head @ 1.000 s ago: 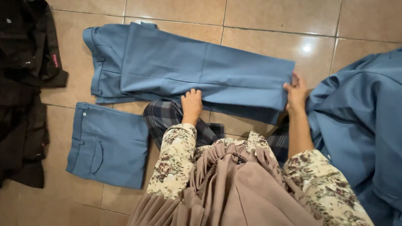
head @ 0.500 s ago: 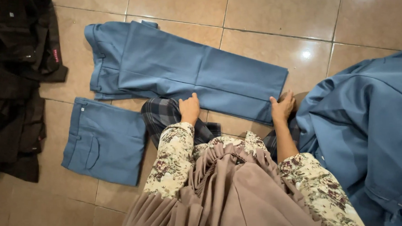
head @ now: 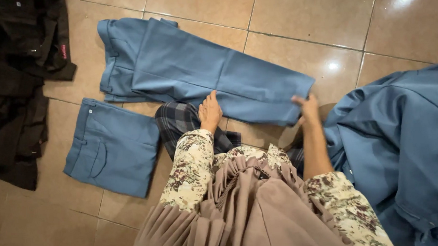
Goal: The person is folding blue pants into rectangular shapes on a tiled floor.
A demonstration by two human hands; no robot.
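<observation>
Dark garments lie heaped at the far left on the tiled floor. Beside them sits a folded blue pair of trousers. Above it, long blue trousers stretch flat across the tiles. The left hand rests flat on their lower edge, fingers released; the right hand has its fingers grasping the hem. A blue cloth pile fills the right.

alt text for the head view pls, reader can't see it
A person's left hand presses on blue trousers laid out on a tiled floor, while the right hand grips the leg end. Folded blue trousers lie left, black garments beyond.
</observation>
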